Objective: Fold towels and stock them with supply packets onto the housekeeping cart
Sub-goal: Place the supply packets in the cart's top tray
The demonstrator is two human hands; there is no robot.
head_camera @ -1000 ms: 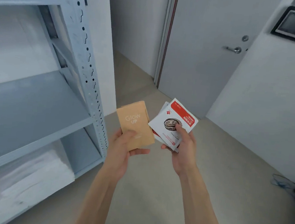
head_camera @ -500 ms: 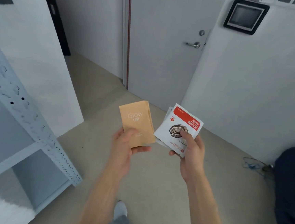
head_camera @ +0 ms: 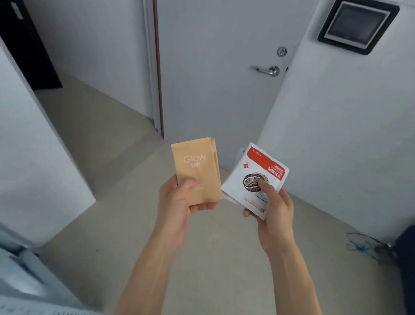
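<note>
Head view, person standing on a bare beige floor facing a closed pale grey door. The door carries a lever handle with a round lock just above it; a dark red strip runs down the frame at its left edge. On the white wall to the right of the door hangs a black-framed panel with a grey screen. A dark opening shows at far left, behind a white wall corner that juts toward the person. Bottom left: blurred edge of a grey metal shelving unit (perforated rail just visible at the frame's lower border). At the right edge sits a dark, shapeless object, cut off by the frame, with a tangle of thin blue cable on the floor beside it. Both forearms reach forward over the floor, nothing between the hands and the door. Left hand grasps a tan packet marked "Glow UP", thumb pressed on its face, fingers curled behind, packet upright. Right hand pinches a small stack of white packets with a red band and a round brown emblem, thumb on top, fingers underneath; the stack tilts to the right. The two lots are held side by side, edges near each other, whether touching cannot be told.
</note>
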